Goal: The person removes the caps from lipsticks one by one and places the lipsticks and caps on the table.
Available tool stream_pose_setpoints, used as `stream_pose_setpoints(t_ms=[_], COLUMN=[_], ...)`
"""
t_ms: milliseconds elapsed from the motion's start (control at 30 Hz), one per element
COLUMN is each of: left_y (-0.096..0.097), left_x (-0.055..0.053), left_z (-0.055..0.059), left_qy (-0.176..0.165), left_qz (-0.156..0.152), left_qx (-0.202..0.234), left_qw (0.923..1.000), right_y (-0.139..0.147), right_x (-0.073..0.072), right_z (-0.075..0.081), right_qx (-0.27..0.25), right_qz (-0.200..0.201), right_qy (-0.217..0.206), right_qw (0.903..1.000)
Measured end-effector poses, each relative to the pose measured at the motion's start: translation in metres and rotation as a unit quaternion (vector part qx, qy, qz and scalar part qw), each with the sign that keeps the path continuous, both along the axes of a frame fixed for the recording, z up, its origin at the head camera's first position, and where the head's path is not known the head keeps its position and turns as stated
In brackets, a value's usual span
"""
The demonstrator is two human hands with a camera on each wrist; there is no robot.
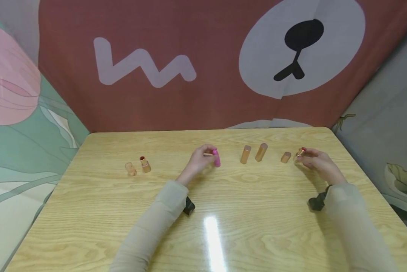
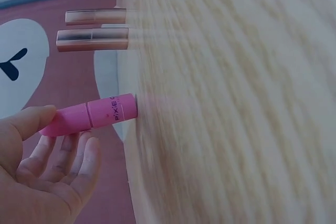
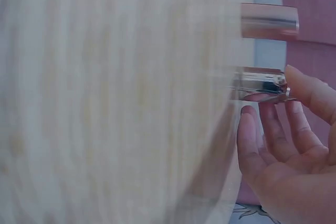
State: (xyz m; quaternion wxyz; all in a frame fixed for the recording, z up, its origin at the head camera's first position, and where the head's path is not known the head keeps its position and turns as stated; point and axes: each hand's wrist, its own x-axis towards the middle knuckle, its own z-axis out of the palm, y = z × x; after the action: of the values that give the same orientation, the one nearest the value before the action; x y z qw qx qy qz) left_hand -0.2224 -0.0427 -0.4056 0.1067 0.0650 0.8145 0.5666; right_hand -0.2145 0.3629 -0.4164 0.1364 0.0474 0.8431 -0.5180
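Observation:
In the left wrist view, my left hand (image 2: 50,166) pinches the rounded top end of a pink lipstick tube (image 2: 107,112) with dark lettering. The tube leans, and its base is at the tabletop. My right hand (image 1: 319,162), over on the right of the table, pinches an uncapped lipstick (image 1: 301,152) with a shiny rose-gold body and a red top. Its thumb and fingertips meet at the upper end in the right wrist view. Just left of it stands a short copper-coloured cap (image 1: 285,157). Two taller copper lipstick tubes (image 1: 245,154) stand upright between my hands.
An open lipstick base (image 1: 145,164) and a small translucent peach cap (image 1: 130,169) stand at the left of the wooden table (image 1: 258,226). A brown cloth with a bear face (image 1: 190,105) hangs behind the table's back edge.

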Motion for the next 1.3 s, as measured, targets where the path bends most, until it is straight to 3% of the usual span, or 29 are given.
stream_pose_setpoints(t_ms=[167, 333, 500, 633, 800, 1000, 1300], left_y=[0.002, 0.004, 0.006, 0.006, 0.005, 0.004, -0.006], left_x=[0.000, 0.000, -0.001, -0.002, -0.003, -0.004, -0.001], left_z=[-0.001, -0.004, -0.005, -0.007, -0.012, -0.017, -0.013], left_qy=[-0.007, 0.004, 0.009, 0.006, 0.000, -0.014, -0.026], left_qz=[-0.003, 0.000, 0.013, 0.033, 0.054, 0.071, 0.073], left_qx=[-0.005, -0.021, -0.027, -0.011, 0.011, 0.022, 0.048], left_qw=[1.0000, 0.9998, 0.9995, 0.9994, 0.9985, 0.9972, 0.9959], right_y=[0.004, 0.001, -0.008, -0.020, -0.040, -0.077, -0.138], right_x=[0.005, 0.012, 0.015, 0.019, 0.023, 0.028, 0.033], right_z=[0.010, 0.032, 0.056, 0.075, 0.091, 0.098, 0.104], right_qx=[0.046, 0.086, 0.074, 0.052, 0.030, 0.002, 0.012], right_qz=[-0.008, -0.030, -0.073, -0.082, -0.041, 0.031, 0.128], right_qy=[0.018, 0.045, 0.088, 0.116, 0.123, 0.150, 0.106], right_qw=[0.9987, 0.9948, 0.9907, 0.9886, 0.9911, 0.9882, 0.9860])
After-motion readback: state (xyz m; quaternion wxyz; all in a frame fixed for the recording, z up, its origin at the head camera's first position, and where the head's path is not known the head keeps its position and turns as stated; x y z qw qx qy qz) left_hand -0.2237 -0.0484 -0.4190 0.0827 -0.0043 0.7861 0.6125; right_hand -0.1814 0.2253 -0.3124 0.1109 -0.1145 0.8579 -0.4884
